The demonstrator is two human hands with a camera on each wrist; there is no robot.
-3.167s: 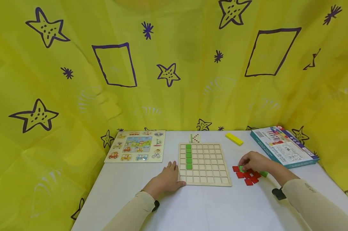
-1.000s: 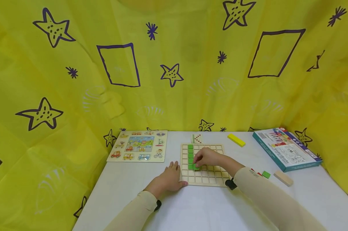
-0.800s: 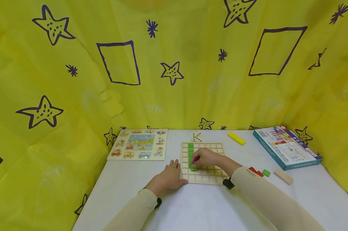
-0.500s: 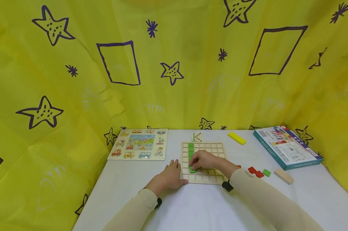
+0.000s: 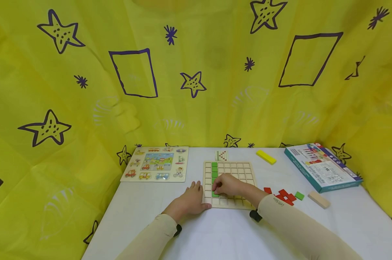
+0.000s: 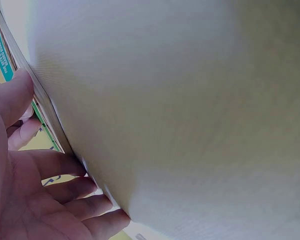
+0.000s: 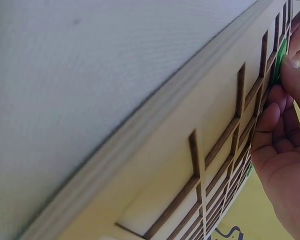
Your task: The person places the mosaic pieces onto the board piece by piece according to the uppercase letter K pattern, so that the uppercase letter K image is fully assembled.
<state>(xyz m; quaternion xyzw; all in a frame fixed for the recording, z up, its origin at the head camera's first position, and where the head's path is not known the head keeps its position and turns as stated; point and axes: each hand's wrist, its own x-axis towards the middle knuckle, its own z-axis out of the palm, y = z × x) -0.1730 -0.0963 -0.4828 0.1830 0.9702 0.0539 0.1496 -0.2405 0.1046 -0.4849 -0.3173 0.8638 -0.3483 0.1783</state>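
A wooden grid board lies on the white table. A row of green tiles fills its second column from the far edge down. My right hand is over that column and pinches the nearest green tile at a cell. The right wrist view shows its fingertips on the green tile in the board's grid. My left hand lies flat on the table, its fingers straight against the board's left edge.
Red tiles, one loose green tile and a plain wooden block lie right of the board. Behind are a pattern card, a yellow block, a teal box and a picture puzzle. Yellow cloth walls surround the table.
My right hand brought a green tile from the pile at the right to the board, then slid down the second column toward me. My left hand stayed put.
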